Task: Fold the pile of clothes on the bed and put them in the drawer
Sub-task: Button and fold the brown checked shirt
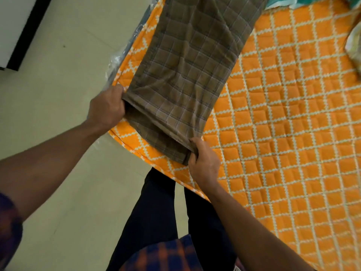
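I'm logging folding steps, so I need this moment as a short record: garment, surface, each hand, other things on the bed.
garment: brown checked cloth, stretched lengthwise along the bed
surface: orange patterned quilt
left hand: grips the cloth's near left corner
right hand: grips the cloth's near right corner
other things: teal fabric at the far edge; pale item at the right edge, kind unclear
drawer: not in view

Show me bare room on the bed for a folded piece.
Free: the wide orange quilt right of the brown checked cloth, below the pale bundle. Crowded: the left edge, where left hand and right hand hold that cloth.
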Available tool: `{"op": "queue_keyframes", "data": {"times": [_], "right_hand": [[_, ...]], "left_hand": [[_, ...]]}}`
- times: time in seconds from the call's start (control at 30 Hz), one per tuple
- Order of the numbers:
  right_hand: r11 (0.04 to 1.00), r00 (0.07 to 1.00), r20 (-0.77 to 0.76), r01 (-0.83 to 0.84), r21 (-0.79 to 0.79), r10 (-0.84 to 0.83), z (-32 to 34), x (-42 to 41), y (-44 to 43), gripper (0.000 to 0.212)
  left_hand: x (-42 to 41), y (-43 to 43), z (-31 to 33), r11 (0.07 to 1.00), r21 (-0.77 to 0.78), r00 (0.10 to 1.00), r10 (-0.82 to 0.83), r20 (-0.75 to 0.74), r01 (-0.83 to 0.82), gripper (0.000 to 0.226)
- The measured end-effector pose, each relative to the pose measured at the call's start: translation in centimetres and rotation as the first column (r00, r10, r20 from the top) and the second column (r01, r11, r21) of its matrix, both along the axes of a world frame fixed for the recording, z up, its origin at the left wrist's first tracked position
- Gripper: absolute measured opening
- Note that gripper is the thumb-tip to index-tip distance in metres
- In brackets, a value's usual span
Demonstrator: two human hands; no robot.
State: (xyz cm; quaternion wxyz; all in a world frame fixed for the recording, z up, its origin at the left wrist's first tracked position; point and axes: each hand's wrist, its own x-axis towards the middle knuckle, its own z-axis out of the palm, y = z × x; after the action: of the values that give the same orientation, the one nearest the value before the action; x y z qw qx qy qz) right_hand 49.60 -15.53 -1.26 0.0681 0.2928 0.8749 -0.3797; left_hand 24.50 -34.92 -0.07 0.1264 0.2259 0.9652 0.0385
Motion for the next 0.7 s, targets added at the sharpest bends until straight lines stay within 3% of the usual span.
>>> {"op": "queue_keyframes", "data": {"times": [0.17,0.27,0.4,0.5,0.6,0.7], "right_hand": [[0.988,0.978,-0.208,0.064,0.141,-0.033,0.4,1.7,-1.2,0.020],[0.983,0.957,-0.285,0.099,0.155,-0.052,0.4,0.8,-1.5,0.017],[0.977,0.974,-0.106,0.206,0.059,-0.200,-0.3,0.3,-2.3,0.011],[0.988,0.990,0.042,0.134,0.073,-0.137,-0.9,1.6,-3.9,0.021],[0.991,0.991,0.034,0.128,0.046,-0.129,-0.8,2.9,-5.7,0.029],[0.931,0.934,0.023,0.358,-0.074,-0.358,-0.6,3.3,-6.8,0.018]], "left_hand": [[0.4,-2.1,-0.7,0.998,0.040,0.998,0.054,-0.041,-0.052,0.016],[-0.2,-2.1,-0.9,0.986,0.109,0.990,0.132,-0.043,-0.126,0.020],[-0.2,-2.1,-0.9,0.990,0.087,0.993,0.115,0.011,-0.115,0.013],[0.0,-2.2,-0.9,0.995,0.070,0.996,0.071,0.053,-0.075,0.013],[-0.1,-2.6,-1.0,0.997,0.046,0.995,0.064,0.079,-0.068,0.015],[-0.1,-2.8,-0.7,0.999,0.015,0.996,0.035,0.078,-0.036,0.014]]}}
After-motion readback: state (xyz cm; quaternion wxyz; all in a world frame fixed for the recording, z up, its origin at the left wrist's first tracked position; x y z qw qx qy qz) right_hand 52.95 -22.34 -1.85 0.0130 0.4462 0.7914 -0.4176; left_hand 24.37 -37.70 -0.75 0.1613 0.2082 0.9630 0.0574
